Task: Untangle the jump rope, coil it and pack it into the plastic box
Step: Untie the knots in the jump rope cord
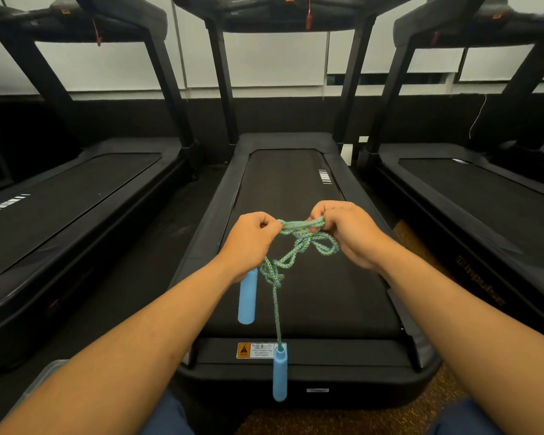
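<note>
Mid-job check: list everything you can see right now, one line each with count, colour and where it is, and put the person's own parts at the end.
jump rope: one, green-blue braided cord, tangled, held up over the middle treadmill between both hands.
rope handles: two, light blue; one hangs below the left wrist, the other dangles lower on a single strand.
treadmills: three, black, side by side; middle one straight ahead.
warning sticker: one, orange and white, rear end of the middle treadmill.
safety clips: red, hanging from the consoles; one at top centre.
clear object: one, bottom left, mostly hidden by the forearm; cannot tell what it is.
left hand: pinches the cord.
right hand: grips the cord.
</note>
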